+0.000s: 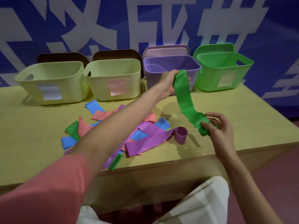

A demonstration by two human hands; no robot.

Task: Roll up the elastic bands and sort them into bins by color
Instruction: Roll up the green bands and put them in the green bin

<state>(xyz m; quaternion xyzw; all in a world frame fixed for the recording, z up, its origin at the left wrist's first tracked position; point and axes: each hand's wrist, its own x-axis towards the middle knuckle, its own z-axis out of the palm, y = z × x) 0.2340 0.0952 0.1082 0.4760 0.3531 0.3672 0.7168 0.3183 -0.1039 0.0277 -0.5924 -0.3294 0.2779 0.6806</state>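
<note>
Step in hand, as judged: rolling of a green elastic band (pixel 184 97), w/ a small bunched roll already started at its near end. The far end is pinched by the left hand (pixel 168 83), held up in front of the purple bin (pixel 171 67); the near end is gripped by the curled fingers of the right hand (pixel 216 126), above the right part of the worktop (pixel 242 113). The band hangs between both hands in a slack, slightly twisted curve, clear of the surface. Next move prob. calls for the slack to be fed in while the roll is turned tight & kept square at the edges, then for the roll to be dropped into the green bin (pixel 224 70), just right of the purple one. The band is thin, flat, matte, rubbery-looking & wide like a ribbon. More bands are left in a loose heap (pixel 145 131) at mid-worktop: blue, salmon-pink, purple, green, overlapping & creased; one purple band (pixel 181 135) is partly curled into an open loop at the heap's right edge. Four bins are lined along the back edge: two pale yellow bins (pixel 80 81) w/ paper labels, then purple, then green. All are rounded-rectangular plastic tubs w/ cut-out handles; lids are propped behind them. The worktop is plain light wood-tone board, smooth.
</note>
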